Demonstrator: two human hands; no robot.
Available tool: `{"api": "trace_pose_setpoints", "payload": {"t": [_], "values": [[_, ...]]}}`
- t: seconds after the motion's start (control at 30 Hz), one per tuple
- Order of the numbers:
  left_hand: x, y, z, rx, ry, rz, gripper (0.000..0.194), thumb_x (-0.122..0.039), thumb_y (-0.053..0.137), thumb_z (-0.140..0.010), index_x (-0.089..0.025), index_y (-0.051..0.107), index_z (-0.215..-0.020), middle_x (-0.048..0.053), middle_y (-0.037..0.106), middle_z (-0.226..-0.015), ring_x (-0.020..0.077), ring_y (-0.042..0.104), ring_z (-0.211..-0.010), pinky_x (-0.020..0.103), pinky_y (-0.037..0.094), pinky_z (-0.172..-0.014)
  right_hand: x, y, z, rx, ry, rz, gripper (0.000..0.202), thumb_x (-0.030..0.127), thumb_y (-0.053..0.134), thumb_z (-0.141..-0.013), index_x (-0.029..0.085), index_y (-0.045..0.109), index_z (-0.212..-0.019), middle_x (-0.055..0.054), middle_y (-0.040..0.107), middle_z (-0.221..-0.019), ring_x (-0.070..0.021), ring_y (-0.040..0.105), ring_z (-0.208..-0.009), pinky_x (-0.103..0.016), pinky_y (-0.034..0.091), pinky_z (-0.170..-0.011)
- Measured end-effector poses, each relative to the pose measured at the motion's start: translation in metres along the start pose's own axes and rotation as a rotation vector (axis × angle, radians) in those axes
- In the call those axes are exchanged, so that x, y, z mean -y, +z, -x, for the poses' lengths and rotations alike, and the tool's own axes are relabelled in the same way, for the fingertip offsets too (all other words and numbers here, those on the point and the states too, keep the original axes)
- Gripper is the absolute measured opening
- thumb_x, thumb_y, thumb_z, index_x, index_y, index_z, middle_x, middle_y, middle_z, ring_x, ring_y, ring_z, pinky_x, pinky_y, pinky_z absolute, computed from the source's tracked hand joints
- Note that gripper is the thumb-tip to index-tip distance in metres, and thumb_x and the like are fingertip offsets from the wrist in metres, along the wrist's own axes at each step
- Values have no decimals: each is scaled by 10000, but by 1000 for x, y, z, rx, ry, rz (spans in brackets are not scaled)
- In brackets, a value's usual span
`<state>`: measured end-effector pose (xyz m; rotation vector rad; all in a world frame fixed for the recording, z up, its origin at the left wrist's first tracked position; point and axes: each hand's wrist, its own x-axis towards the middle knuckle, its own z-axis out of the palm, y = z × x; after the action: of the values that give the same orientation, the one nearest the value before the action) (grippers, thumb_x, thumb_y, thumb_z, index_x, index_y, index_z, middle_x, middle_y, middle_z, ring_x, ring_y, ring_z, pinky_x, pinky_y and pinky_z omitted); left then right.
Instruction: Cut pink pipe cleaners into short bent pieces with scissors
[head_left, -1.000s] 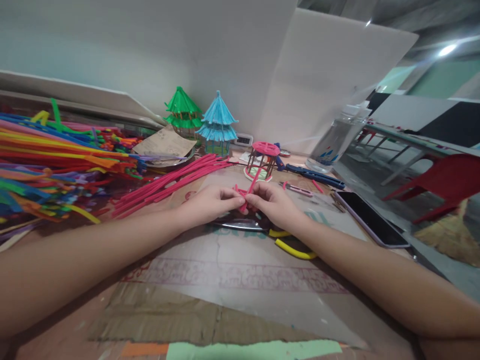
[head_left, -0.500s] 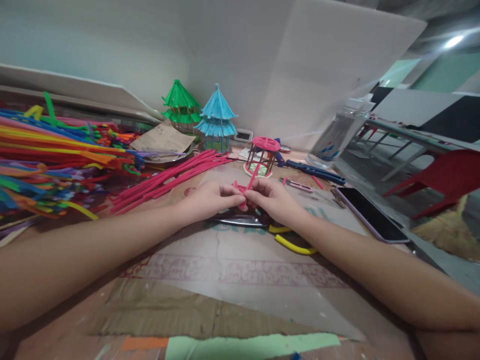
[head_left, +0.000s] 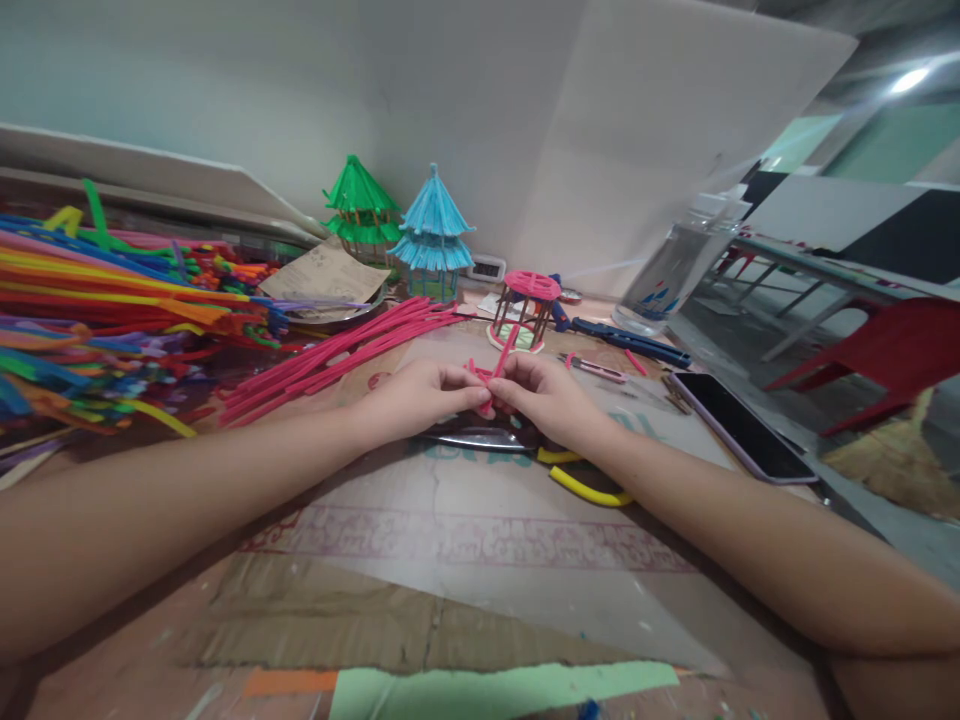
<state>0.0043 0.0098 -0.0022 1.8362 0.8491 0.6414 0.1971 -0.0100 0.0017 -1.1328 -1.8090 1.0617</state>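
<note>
A pink pipe cleaner (head_left: 508, 350) is pinched between my two hands, its free end sticking up; a small bent pink part shows at the fingers. My left hand (head_left: 442, 390) grips it from the left, thumb and index pressed together. Opposite, my right hand (head_left: 541, 395) pinches the same piece, fingertips nearly touching the left ones. Below the hands lies a shiny metal plate (head_left: 480, 440). Just beyond them stands a small model pavilion (head_left: 529, 310) with a pink ring top and brown posts. Pink pipe cleaners (head_left: 337, 355) lie in a bundle to the left.
Many coloured pipe cleaners (head_left: 112, 300) heap at the left. Green (head_left: 362, 205) and blue (head_left: 433, 235) model pavilions stand behind. At the right are a craft knife (head_left: 596, 369), dark-handled pliers (head_left: 630, 342), a phone (head_left: 742, 425) and a clear bottle (head_left: 675, 265). Yellow pieces (head_left: 589, 487) lie near my right forearm.
Both hands keep their pinch on the pink pipe cleaner, and its upright end leans very slightly differently. The rest of the view has shifted only a little.
</note>
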Motion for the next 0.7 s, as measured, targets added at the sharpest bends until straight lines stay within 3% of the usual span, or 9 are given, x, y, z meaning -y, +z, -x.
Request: {"api": "trace_pose_setpoints", "payload": {"t": [0.33, 0.7], "values": [[3, 0, 0, -11, 12, -26, 309, -443, 615, -845, -163, 743, -858, 36, 759, -859, 161, 658, -774, 246, 462, -699, -1, 0, 1, -21, -25, 129, 243, 417, 595, -858, 199, 515, -785, 16, 584, -646, -132, 540, -577, -249, 394, -510], [-1, 2, 2, 6, 11, -19, 266, -409, 602, -863, -172, 722, -851, 25, 757, -871, 150, 664, -793, 235, 465, -704, 0, 2, 2, 7, -39, -15, 198, 378, 589, -870, 201, 517, -819, 30, 590, -651, -122, 557, -577, -244, 422, -538]]}}
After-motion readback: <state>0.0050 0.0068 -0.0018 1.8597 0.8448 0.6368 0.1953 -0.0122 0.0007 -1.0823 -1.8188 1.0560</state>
